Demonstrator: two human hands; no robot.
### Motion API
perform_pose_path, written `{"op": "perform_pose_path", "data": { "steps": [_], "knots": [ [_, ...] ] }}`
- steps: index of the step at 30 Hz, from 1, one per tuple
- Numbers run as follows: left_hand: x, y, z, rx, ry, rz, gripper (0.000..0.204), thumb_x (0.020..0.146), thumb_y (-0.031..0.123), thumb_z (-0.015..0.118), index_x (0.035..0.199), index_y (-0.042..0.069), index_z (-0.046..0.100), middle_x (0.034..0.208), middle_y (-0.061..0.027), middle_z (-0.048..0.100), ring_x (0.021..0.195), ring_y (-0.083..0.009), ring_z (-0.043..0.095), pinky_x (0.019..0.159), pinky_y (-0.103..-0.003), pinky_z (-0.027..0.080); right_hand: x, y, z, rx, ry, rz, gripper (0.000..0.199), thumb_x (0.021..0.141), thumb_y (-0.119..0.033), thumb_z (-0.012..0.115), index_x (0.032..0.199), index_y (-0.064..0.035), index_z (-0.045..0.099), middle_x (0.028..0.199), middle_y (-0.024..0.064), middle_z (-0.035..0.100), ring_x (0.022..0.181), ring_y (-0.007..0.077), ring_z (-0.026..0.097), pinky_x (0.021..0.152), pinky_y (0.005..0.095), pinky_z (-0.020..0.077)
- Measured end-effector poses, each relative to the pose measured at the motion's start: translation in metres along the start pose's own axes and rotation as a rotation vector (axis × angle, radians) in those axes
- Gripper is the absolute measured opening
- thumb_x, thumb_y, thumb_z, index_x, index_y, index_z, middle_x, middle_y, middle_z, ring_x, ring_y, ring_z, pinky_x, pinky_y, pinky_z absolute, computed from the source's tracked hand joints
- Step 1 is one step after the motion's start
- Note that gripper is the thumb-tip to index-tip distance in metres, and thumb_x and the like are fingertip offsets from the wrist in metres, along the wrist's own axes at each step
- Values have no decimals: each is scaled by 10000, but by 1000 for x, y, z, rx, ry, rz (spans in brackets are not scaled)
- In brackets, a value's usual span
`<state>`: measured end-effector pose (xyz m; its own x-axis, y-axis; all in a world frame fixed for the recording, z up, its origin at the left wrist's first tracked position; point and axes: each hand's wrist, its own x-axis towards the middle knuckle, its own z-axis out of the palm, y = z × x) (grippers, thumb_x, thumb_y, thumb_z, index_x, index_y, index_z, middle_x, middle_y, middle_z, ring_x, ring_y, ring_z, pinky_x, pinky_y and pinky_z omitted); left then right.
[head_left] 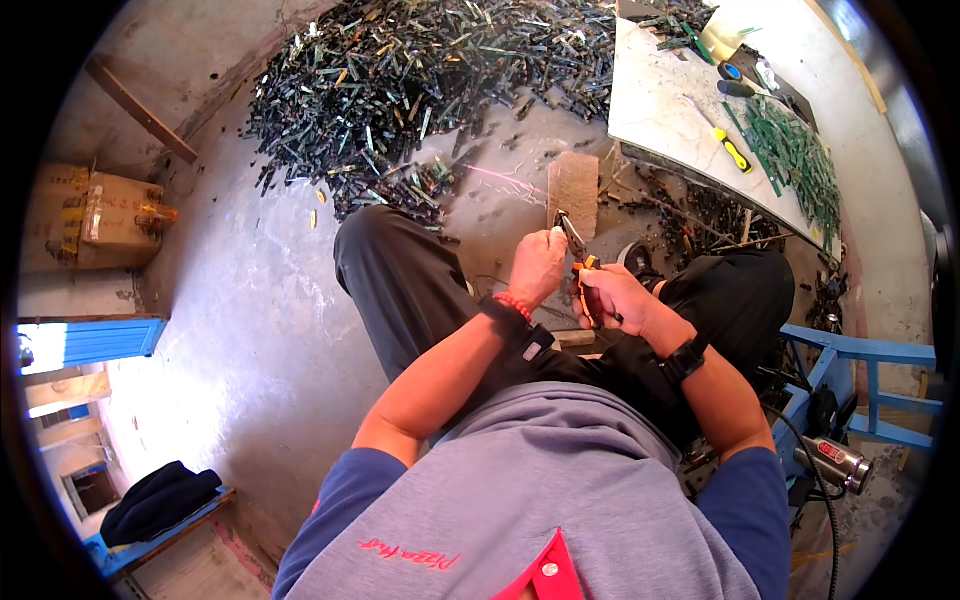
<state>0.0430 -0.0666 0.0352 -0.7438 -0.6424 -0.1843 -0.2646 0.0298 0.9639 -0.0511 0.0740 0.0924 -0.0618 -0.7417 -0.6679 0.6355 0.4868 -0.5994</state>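
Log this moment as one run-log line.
left hand: pinching small piece at plier tips | right hand: gripping orange-handled pliers | seated, over lap | green strip pile on floor ahead

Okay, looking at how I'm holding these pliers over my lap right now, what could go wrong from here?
The left hand sits right at the tip of the pliers gripped by the right hand, so a slip could pinch or nick a finger. Work is done over the lap, so cut bits may drop onto the trousers. The pile of green strips on the floor could be stepped on.
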Motion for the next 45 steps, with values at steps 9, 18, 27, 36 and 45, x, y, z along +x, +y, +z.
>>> {"op": "perform_pose_path", "data": {
  "steps": [9, 18, 27, 36, 45],
  "knots": [
    [-3, 20, -4, -402, 14, -279, 386, 957, 328, 426, 721, 42, 533, 504, 46, 375, 378, -53, 286, 349, -230, 211, -9, -5, -3, 112, -172, 1, 266, 905, -201, 490, 1051, 15, 537, 884, 173, 656, 758, 290, 680, 435, 259, 475],
    [-3, 23, -3, -384, 30, -215, 394, 949, 340, 445, 712, 37, 534, 503, 37, 393, 390, -56, 319, 362, -227, 239, -6, -5, -4, 108, -198, 2, 282, 897, -193, 473, 1076, 18, 527, 913, 183, 654, 801, 294, 679, 465, 270, 503],
    [0, 13, 0, -279, 23, -154, 409, 940, 331, 456, 688, 23, 552, 518, 12, 438, 429, -71, 379, 396, -241, 298, -7, -7, -2, 115, -206, 1, 287, 895, -208, 475, 1062, 17, 536, 908, 171, 653, 772, 276, 675, 465, 268, 501],
    [-2, 14, 0, -144, 11, -78, 414, 942, 302, 444, 699, -15, 555, 545, -15, 471, 500, -98, 438, 487, -271, 373, -5, -8, -5, 110, -187, 16, 290, 906, -228, 472, 1046, 17, 539, 895, 161, 655, 758, 269, 676, 450, 260, 479],
    [-4, 17, 0, -95, -1, -106, 429, 940, 290, 433, 721, -55, 561, 585, -105, 516, 560, -175, 482, 563, -360, 410, -6, -10, -7, 96, -148, 71, 301, 905, -230, 466, 1038, 27, 548, 879, 160, 657, 745, 267, 675, 444, 260, 486]
  ]
}}
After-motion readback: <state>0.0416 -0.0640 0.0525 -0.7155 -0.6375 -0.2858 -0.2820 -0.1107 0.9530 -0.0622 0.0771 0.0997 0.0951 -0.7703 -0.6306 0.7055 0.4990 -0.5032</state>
